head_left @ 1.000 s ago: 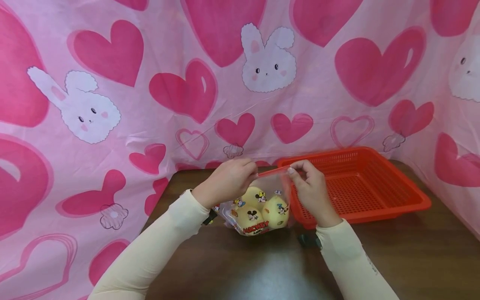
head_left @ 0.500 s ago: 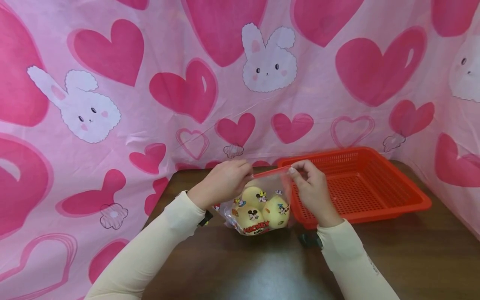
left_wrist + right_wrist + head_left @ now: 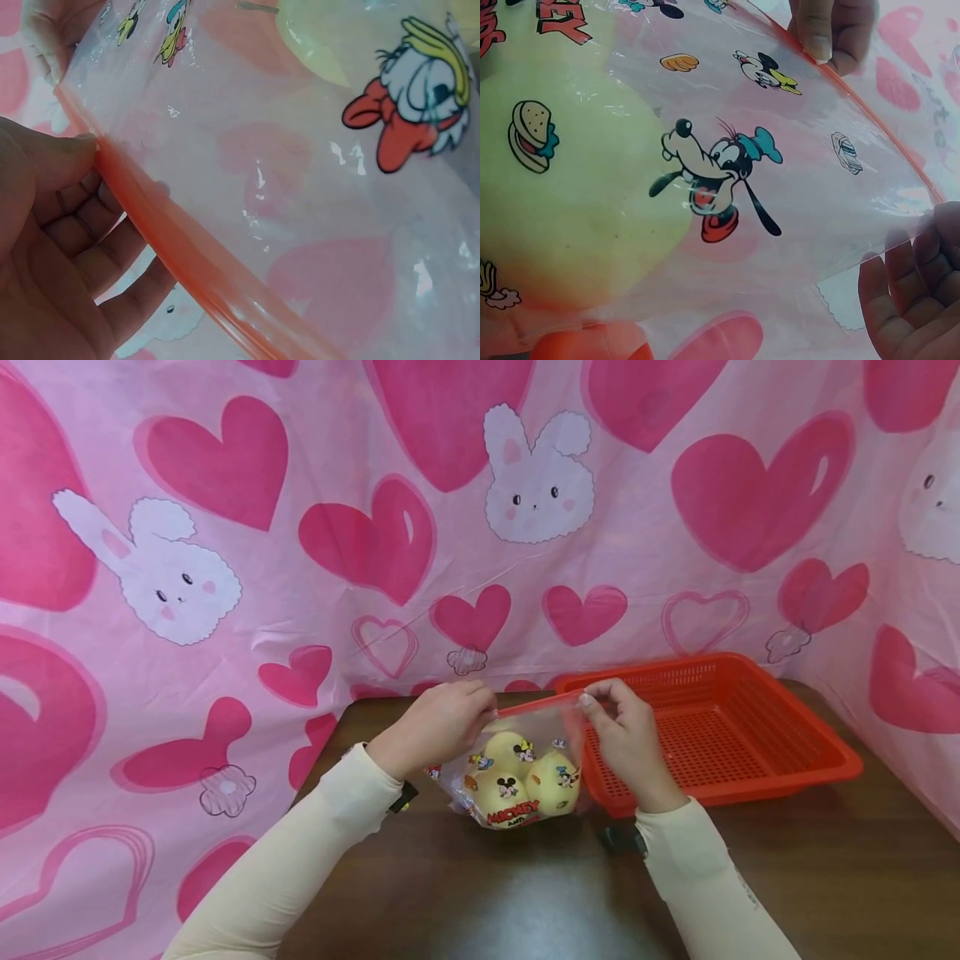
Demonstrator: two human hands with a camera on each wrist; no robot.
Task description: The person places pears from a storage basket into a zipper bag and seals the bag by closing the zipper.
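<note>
A clear zip bag printed with cartoon figures hangs over the table with its red zip edge on top. Three round, pale yellow fruits show through its front; a stem is visible in the left wrist view. My left hand pinches the zip edge toward its left part, thumb on the red strip. At the right corner, my right hand pinches the end of the same edge between thumb and fingers. In the right wrist view, the red edge runs straight between both hands. The bag's left top corner is hidden behind my left hand.
An orange-red plastic basket with perforated walls stands to the right, just behind my right hand. Everything rests on a dark brown wooden table. A pink cloth with hearts and rabbits hangs behind and at the sides.
My left hand has slid leftward along the zip edge, baring more of the red strip. My right hand and the fruits have hardly moved.
</note>
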